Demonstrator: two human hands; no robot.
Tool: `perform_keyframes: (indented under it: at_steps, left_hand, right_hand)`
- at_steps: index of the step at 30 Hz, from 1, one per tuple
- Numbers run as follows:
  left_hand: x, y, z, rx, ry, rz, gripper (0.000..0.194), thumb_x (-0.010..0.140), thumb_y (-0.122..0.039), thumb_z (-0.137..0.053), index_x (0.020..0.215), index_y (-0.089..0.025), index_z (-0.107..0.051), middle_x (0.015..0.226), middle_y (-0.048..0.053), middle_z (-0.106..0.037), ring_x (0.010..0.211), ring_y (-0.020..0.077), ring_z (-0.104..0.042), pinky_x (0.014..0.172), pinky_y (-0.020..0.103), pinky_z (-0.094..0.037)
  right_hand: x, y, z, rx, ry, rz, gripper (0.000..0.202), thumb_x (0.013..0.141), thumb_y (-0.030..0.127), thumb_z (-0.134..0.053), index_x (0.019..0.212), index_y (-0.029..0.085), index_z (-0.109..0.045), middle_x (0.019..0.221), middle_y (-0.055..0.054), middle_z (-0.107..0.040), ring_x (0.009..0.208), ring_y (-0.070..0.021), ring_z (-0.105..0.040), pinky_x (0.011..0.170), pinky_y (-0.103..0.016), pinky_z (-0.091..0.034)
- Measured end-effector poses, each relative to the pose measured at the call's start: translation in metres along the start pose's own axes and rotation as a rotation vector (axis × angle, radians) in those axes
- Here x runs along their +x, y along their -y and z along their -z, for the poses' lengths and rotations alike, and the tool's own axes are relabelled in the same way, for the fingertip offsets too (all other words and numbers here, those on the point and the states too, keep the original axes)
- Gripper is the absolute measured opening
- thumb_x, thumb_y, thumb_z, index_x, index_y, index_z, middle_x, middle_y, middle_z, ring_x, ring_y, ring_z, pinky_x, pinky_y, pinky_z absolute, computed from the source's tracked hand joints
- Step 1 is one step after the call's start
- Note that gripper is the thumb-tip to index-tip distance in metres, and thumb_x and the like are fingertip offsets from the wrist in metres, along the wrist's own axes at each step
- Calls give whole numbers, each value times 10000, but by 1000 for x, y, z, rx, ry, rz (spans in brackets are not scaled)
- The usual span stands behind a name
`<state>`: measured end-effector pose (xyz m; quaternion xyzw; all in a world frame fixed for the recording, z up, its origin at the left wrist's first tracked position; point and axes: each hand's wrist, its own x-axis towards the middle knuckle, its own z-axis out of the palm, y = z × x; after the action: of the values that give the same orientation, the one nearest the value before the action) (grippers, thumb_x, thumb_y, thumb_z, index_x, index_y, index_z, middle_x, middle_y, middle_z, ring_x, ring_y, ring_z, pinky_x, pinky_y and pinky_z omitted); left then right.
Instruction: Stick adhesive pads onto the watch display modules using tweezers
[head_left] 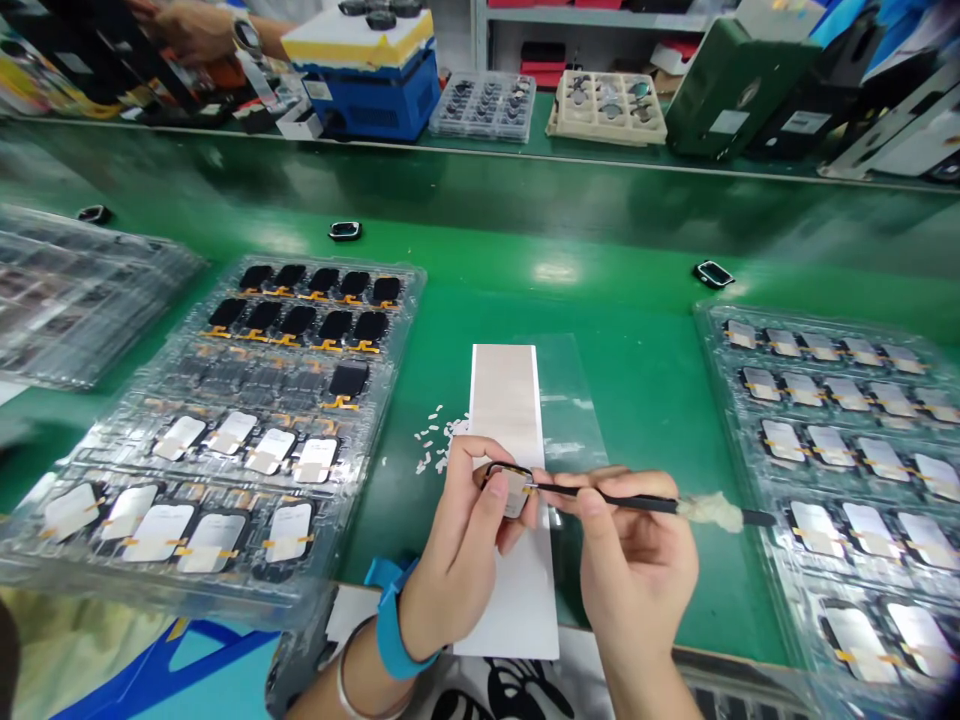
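Observation:
Between the fingers and thumb of my left hand [469, 545] is a small watch screen [515, 494], its silvery back facing me. My right hand [637, 560] grips black tweezers [641, 502] whose far end is wrapped in pale tape. The tweezer tips touch the screen near an orange ribbon at its edge; exactly what they pinch is too small to make out. Under both hands runs a long white strip sheet [506, 395] with a beige face. Scattered beside it are several tiny white pieces [433, 440].
Clear plastic trays of watch screens stand left [409, 300] and right [712, 340] on the green bench [637, 380]. Small black watch frames [345, 231] lie farther back. A shelf above carries a blue box [367, 95] and parts trays [484, 105]; another person's hand [187, 32] is at upper left.

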<state>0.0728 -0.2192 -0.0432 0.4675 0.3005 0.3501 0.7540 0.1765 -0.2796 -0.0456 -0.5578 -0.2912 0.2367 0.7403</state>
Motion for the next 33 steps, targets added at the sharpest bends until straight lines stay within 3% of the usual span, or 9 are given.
perform_keyframes:
  at_steps: [8,16,19,22,25,30,33]
  left_hand:
    - [0,2,1,12,4,-16,154,1062,-386,-408,1037,-244,-462,736,-18,-563,593,97,-452,530,188,-378]
    - [-2,4,2,49,-32,-17,169,1050,-411,-446,1012,-247,-431,744,-31,-561,657,87,-538,547,157,-397]
    - [1,3,3,170,-89,-30,220,1015,-432,-522,984,-249,-403,653,-65,-529,565,84,-483,506,163,-357]
    - [3,2,4,255,-98,-8,244,994,-406,-566,959,-252,-380,609,-85,-495,517,87,-426,473,172,-313]
    - [1,1,5,344,36,21,182,1023,-377,-503,968,-252,-384,648,-68,-523,529,96,-436,478,191,-323]
    - [-8,-5,11,633,311,14,78,1060,-306,-400,1030,-247,-441,822,-4,-648,662,120,-582,593,240,-431]
    - [-13,-8,13,775,395,-3,90,1051,-288,-421,1025,-231,-487,904,30,-671,744,142,-638,637,263,-457]
  right_hand:
    - [0,-1,0,-4,18,-2,126,936,152,-629,971,264,-584,878,-7,-724,849,-169,-775,718,-254,-678]
    - [0,-1,0,60,11,-45,119,943,156,-615,963,269,-583,884,0,-678,851,-152,-764,696,-240,-670]
    - [1,1,1,57,-35,-36,84,954,185,-596,960,261,-560,898,-8,-636,826,-179,-762,659,-292,-672]
    - [2,7,13,-13,-82,29,95,941,173,-608,953,255,-563,875,-9,-634,845,-174,-745,760,-326,-660]
    - [-1,15,39,-176,-67,73,129,908,136,-647,955,245,-599,877,-16,-656,854,-152,-718,809,-296,-633]
    - [-21,12,80,-275,277,-127,172,927,108,-599,1023,250,-605,975,-32,-634,864,-166,-708,709,-317,-659]
    - [-32,5,88,-330,327,-119,225,919,88,-606,1069,256,-593,998,-34,-623,927,-176,-696,763,-342,-657]
